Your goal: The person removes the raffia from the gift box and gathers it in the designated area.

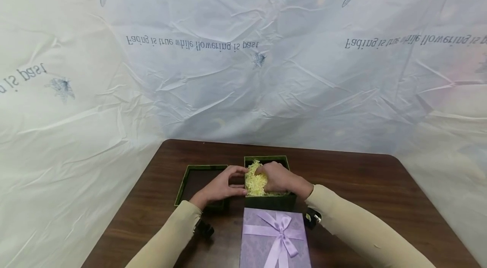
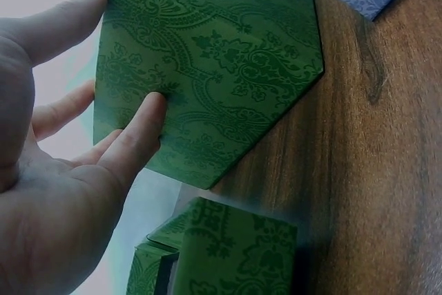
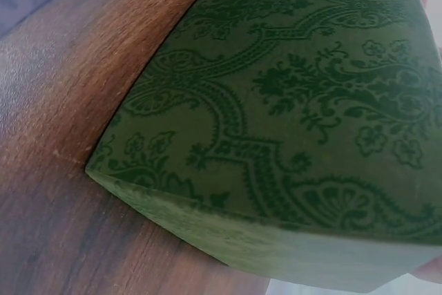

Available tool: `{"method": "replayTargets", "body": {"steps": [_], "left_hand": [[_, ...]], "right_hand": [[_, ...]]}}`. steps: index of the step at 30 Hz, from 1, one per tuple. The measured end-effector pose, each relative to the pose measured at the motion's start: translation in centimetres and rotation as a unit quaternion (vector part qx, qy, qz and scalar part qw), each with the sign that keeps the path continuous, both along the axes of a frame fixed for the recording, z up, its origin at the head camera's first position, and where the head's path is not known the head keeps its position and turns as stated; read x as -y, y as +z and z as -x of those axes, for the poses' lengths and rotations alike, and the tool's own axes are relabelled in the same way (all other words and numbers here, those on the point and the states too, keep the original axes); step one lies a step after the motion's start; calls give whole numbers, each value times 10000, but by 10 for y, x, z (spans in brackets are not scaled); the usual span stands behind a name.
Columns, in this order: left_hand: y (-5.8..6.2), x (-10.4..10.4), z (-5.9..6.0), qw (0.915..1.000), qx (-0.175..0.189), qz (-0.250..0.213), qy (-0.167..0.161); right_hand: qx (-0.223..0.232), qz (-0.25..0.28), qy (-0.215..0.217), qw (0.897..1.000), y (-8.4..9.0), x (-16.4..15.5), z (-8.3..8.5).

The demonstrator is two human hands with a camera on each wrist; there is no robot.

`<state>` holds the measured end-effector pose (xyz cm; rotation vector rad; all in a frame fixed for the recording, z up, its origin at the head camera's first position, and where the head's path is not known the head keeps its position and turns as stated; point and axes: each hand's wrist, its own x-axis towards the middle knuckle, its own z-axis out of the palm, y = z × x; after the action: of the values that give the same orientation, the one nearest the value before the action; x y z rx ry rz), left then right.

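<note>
A green patterned box point(image 1: 270, 203) stands uncovered on the table, with pale yellow shredded paper point(image 1: 255, 184) heaped along its left side. Reaching in from the right, my right hand point(image 1: 280, 176) is inside the box against the paper; its fingertips are hidden there. At the box's left wall, my left hand point(image 1: 221, 184) touches with thumb and fingers spread apart. The left wrist view shows those fingers fairly straight against the green wall point(image 2: 228, 67). In the right wrist view the outer wall point(image 3: 290, 122) fills most of the picture and hides the right hand's work.
A green-edged lid or tray point(image 1: 184, 181) lies left of the box, its dark inside facing up. Nearer the body sits a lilac gift box point(image 1: 253, 251) with a ribbon bow point(image 1: 281, 234). Behind the brown table point(image 1: 342, 175) hangs a white printed sheet point(image 1: 213, 82).
</note>
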<state>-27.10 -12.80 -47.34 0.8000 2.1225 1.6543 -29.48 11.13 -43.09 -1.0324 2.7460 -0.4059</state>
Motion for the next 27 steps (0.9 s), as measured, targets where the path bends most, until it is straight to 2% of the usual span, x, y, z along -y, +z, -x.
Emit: {"method": "replayTargets", "body": {"steps": [7, 14, 27], "left_hand": [[-1, -1, 2, 9999, -95, 139, 13], [-2, -1, 3, 9999, -37, 149, 27], [-1, 0, 2, 9999, -34, 146, 27]], "right_hand": [[98, 146, -175, 9997, 2, -3, 0], [-160, 347, -208, 9991, 6, -7, 0], [-148, 629, -345, 9973, 12, -9, -2]]}}
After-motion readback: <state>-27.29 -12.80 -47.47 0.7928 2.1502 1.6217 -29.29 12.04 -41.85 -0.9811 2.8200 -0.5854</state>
